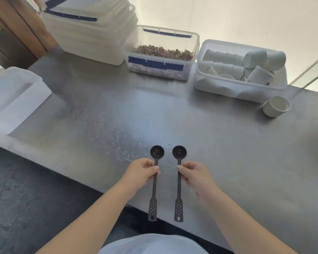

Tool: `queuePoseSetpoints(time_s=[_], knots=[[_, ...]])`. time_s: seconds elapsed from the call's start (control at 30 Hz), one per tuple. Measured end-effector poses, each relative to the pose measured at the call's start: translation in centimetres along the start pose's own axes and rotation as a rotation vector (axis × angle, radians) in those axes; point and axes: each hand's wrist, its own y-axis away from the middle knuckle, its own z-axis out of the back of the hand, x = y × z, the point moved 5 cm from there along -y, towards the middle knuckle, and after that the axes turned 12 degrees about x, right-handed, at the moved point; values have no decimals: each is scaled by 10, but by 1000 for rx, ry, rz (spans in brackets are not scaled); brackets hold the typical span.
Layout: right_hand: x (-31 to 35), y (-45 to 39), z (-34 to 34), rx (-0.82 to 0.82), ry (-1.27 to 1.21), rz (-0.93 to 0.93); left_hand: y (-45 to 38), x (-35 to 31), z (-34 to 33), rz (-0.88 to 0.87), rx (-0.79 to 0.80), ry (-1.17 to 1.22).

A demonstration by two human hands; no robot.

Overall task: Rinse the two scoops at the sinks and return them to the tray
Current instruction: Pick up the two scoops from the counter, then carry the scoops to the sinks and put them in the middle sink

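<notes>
Two black long-handled scoops are held side by side over the steel counter's front edge, bowls pointing away from me. My left hand [142, 171] pinches the left scoop [156, 153] just below its bowl. My right hand [193, 173] pinches the right scoop [179, 152] the same way. Both perforated handle ends hang past the counter edge toward me. A white tray [17, 99] lies at the counter's left end. No sink is in view.
On the steel counter [200, 136] water droplets lie ahead of the scoops. At the back stand stacked white lidded boxes [88, 33], a clear box of dried petals [162, 54] and a tub of white cups [239, 70]. One loose cup [276, 106] stands beside the tub.
</notes>
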Motion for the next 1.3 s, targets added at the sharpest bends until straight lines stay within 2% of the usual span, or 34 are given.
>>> queuePoseSetpoints(time_s=[0.23, 0.5, 0.83, 1.03, 1.3], knots=[[50, 9, -107, 227, 42, 53, 73, 18, 73, -68, -157, 179], [78, 36, -283, 430, 264, 90, 194, 73, 185, -161, -349, 331], [44, 86, -540, 796, 558, 111, 363, 208, 317, -239, -631, 619], [8, 113, -670, 1063, 649, 69, 451, 285, 364, -246, -859, 788], [-31, 126, -828, 1350, 749, -5, 525, 363, 426, -230, -1120, 980]])
